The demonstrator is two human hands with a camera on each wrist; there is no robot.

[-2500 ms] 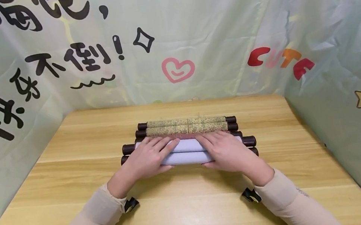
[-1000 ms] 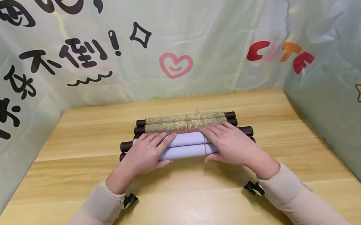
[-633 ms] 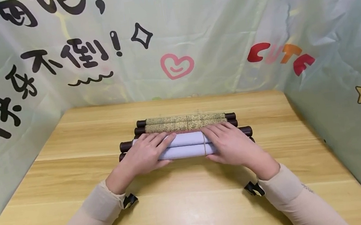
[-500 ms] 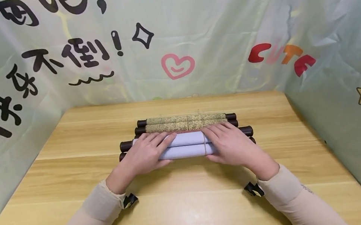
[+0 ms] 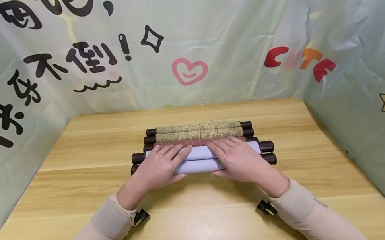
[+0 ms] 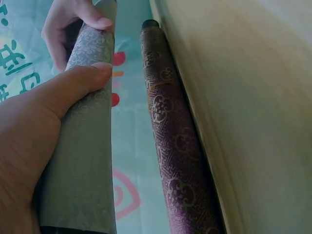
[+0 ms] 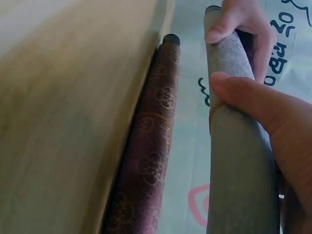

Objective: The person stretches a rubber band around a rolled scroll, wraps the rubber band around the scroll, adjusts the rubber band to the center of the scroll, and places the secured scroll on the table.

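A pale lavender scroll (image 5: 198,165), in two rolls side by side with dark end knobs, is gripped by both hands. My left hand (image 5: 160,166) holds its left part, fingers over the far side and thumb at the near side. My right hand (image 5: 238,160) grips the right part in the same way. Wrist views show the pale scroll (image 6: 83,170) raised off the table, with a gap to a maroon patterned scroll (image 7: 151,131) lying there. In the head view that maroon scroll (image 5: 198,141) is partly hidden behind the fingers.
Just behind the maroon scroll lie two yellow patterned rolls (image 5: 180,137) with dark knobs and a thin cord. All are on a light wood table (image 5: 205,222). Printed cloth (image 5: 224,24) hangs behind the table and along both sides.
Both hands have come slightly nearer with the lavender scroll, uncovering more of the maroon one. The scroll has shifted a little right; my right hand has moved inward, and the scroll's cord no longer shows.
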